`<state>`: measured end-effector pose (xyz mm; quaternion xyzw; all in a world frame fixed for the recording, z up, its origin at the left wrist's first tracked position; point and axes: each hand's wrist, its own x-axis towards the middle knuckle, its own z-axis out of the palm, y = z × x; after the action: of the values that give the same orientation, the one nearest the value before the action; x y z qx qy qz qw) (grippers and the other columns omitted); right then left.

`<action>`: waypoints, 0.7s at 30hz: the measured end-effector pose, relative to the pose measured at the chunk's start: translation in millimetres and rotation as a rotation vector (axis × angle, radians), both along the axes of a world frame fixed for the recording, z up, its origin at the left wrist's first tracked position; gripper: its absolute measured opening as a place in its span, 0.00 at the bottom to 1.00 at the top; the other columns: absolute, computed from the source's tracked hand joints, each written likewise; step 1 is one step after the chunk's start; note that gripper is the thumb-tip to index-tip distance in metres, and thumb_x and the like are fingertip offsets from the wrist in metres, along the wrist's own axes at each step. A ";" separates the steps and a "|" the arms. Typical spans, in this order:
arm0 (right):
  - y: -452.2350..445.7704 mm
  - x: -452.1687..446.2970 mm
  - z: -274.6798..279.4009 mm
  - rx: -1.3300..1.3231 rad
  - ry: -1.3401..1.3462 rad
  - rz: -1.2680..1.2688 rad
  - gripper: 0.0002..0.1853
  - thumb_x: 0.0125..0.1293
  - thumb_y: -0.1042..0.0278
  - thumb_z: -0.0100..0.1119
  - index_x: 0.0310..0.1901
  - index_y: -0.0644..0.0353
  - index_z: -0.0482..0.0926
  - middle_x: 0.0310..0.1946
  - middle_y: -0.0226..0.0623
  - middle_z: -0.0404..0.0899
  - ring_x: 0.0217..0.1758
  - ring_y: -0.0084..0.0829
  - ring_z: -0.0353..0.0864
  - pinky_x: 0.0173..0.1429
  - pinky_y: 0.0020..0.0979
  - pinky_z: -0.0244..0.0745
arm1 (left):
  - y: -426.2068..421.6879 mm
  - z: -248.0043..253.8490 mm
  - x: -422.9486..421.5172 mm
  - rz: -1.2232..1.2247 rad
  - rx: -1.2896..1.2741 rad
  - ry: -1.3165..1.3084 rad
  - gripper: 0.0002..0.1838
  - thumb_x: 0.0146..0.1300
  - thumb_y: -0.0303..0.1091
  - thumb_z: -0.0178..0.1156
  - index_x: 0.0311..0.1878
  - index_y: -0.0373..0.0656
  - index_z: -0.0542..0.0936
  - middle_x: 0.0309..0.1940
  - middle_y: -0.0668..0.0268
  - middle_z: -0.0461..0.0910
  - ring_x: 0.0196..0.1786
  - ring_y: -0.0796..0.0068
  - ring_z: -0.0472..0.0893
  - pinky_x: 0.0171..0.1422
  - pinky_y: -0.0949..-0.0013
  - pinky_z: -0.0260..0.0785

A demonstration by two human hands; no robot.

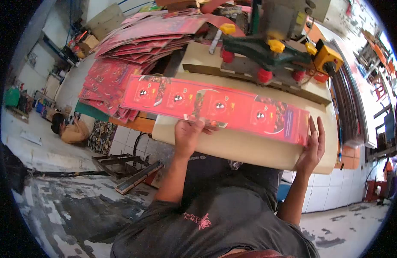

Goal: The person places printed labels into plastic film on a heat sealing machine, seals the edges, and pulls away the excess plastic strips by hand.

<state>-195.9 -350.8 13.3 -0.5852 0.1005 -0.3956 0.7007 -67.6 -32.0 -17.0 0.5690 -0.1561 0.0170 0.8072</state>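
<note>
A long red printed strip [241,107] with several round food pictures is held level above the cream work surface [250,150]. My left hand [192,131] grips its lower edge left of the middle, thumb on top. At the strip's right end is my right hand [312,148], its thumb against the edge and its other fingers stretched upward. Beyond the strip stands a dark green machine frame [267,53] with yellow and red knobs. Piles of similar red printed sheets [151,38] lie to the left of the machine.
A yellow control box [328,59] sits at the machine's right, beside a long stack of sheets [346,99]. A metal frame [125,165] stands on the floor at the left. Further left, another person [71,129] is low down near the wall.
</note>
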 end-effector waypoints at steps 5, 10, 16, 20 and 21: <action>-4.9 2.4 -7.8 -0.113 0.056 0.026 0.31 0.81 0.51 0.41 0.70 0.72 0.66 0.61 0.57 0.78 0.38 0.22 0.84 0.42 0.22 0.76 | -0.9 34.7 -13.0 0.050 -0.166 0.088 0.11 0.73 0.37 0.59 0.49 0.38 0.76 0.32 0.59 0.83 0.29 0.64 0.86 0.34 0.61 0.82; -2.1 0.1 -5.8 -0.099 0.090 0.047 0.30 0.81 0.48 0.40 0.61 0.71 0.75 0.40 0.45 0.86 0.32 0.24 0.81 0.38 0.25 0.74 | 53.5 72.6 1.1 0.263 -0.334 0.000 0.08 0.72 0.33 0.59 0.51 0.46 0.76 0.35 0.67 0.84 0.32 0.74 0.85 0.29 0.67 0.79; -4.1 -3.2 -4.2 -0.146 0.197 0.047 0.26 0.80 0.50 0.43 0.48 0.70 0.80 0.30 0.43 0.85 0.27 0.25 0.80 0.35 0.25 0.74 | 133.6 148.5 95.2 0.346 -0.455 -0.036 0.06 0.70 0.31 0.63 0.46 0.42 0.81 0.35 0.68 0.84 0.37 0.77 0.84 0.41 0.74 0.80; -4.2 -3.2 -3.9 -0.101 0.168 0.060 0.23 0.80 0.53 0.45 0.47 0.68 0.81 0.29 0.39 0.84 0.25 0.21 0.75 0.35 0.23 0.71 | 173.2 180.3 198.6 0.303 -0.324 -0.052 0.07 0.70 0.33 0.64 0.44 0.41 0.81 0.34 0.65 0.84 0.35 0.74 0.84 0.37 0.77 0.77; -4.5 -3.5 -3.3 -0.113 0.172 0.064 0.22 0.80 0.54 0.45 0.46 0.68 0.81 0.29 0.39 0.84 0.25 0.21 0.75 0.35 0.23 0.71 | 175.6 186.2 222.9 0.327 -0.314 -0.025 0.07 0.70 0.34 0.64 0.44 0.40 0.81 0.33 0.64 0.84 0.34 0.73 0.83 0.36 0.78 0.77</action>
<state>-199.3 -355.3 10.0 -0.6585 0.1190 -0.3266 0.6675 155.3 143.6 169.3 0.4540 -0.0672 0.1784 0.8704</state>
